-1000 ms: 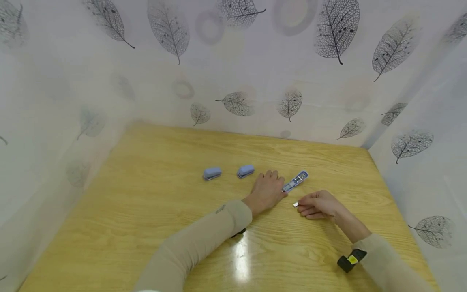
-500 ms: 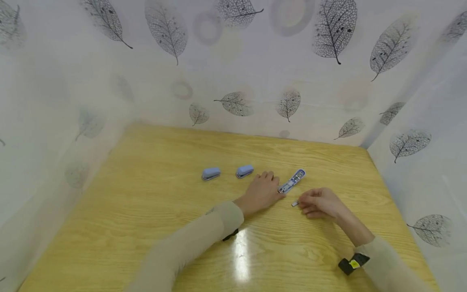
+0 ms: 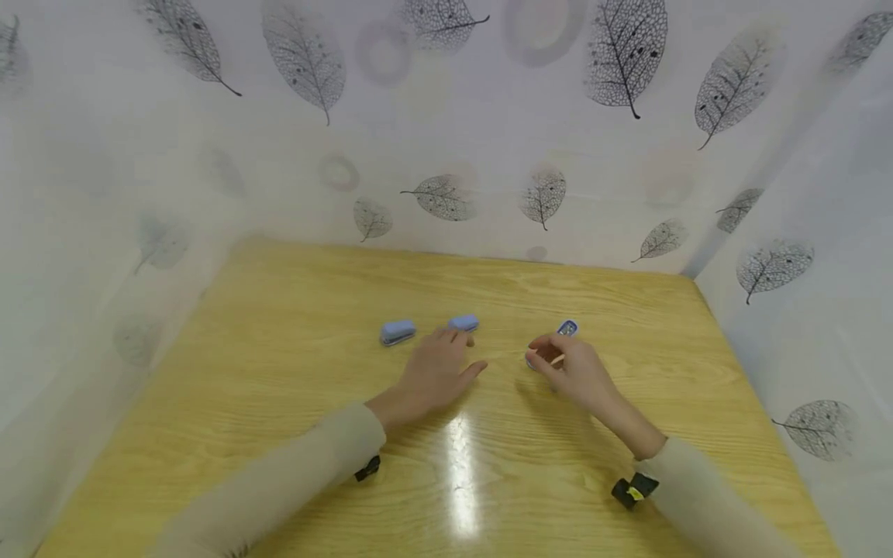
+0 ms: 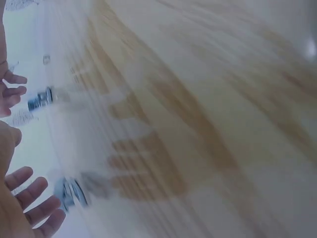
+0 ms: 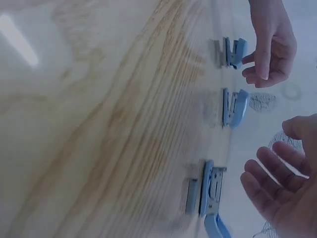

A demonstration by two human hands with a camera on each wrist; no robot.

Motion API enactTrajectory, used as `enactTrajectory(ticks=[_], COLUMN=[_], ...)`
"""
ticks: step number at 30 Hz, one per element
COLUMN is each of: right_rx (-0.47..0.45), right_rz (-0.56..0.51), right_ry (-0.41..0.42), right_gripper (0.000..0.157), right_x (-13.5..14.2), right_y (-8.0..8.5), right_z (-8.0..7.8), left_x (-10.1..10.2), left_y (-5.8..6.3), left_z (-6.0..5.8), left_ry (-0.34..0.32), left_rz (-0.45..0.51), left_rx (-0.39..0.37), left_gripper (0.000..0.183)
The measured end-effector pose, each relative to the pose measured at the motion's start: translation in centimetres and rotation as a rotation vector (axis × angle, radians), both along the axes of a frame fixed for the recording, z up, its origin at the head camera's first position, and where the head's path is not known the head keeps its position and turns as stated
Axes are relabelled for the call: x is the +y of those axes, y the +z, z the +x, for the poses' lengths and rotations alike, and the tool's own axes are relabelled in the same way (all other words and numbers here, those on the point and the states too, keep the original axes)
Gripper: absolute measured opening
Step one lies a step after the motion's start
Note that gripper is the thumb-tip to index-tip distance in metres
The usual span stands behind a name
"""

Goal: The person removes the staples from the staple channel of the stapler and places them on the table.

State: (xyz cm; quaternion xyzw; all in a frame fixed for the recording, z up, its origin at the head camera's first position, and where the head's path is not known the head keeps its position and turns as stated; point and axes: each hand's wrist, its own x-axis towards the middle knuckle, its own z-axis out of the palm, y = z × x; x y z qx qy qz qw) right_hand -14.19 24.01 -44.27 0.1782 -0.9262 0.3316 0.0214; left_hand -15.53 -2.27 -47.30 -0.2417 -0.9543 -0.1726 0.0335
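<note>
My left hand (image 3: 436, 368) is open, fingers spread, in front of the second light blue stapler (image 3: 463, 322) and partly covering it in the head view. Another closed blue stapler (image 3: 398, 331) sits further left. Over an unfolded blue stapler (image 3: 568, 328) hovers my right hand (image 3: 563, 368), hiding most of it. The right wrist view shows this right hand (image 5: 292, 198) with loosely bent fingers and nothing between them. There the unfolded stapler (image 5: 210, 193) lies on the table, with a small grey strip (image 5: 191, 197) beside it.
A glossy wood-grain table (image 3: 279, 372) fills the lower head view. White curtains (image 3: 446, 124) with a leaf print hang behind it and at both sides. Black straps with small devices (image 3: 635, 490) are on the wrists.
My left hand has left the unfolded stapler and moved left to the second stapler. My right hand has moved left over the unfolded stapler; the small silvery strip it pinched is out of its fingers.
</note>
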Motion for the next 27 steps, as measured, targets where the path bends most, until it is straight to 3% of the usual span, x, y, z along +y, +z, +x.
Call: enactTrajectory(ticks=[7,13,18,27], right_rx=[0.259,0.382,0.416,0.385], right_rz=[0.173,0.376,0.487,0.582], right_ry=[0.193,0.307,0.330,0.361], right_gripper=[0.027,0.031,0.031,0.033], right_x=[-3.7,-6.2,-7.7,-8.3], right_y=[-0.8,-0.6,-0.5,-1.2], right_z=[-2.1,-4.1,-6.0,-8.2], left_x=[-3.3,-4.5,-4.5,-3.5], left_y=[0.4,0.3,0.0,-0.7], left_z=[-0.6,-1.8,-3.1,-4.9], left_ry=[0.122,0.071,0.051,0.034], left_rz=[-0.018,-0.112,-0.195,-0.342], left_rx=[-0.034,0.080,0.156,0.127], left_gripper=[0.052,0.051,0.051,0.053])
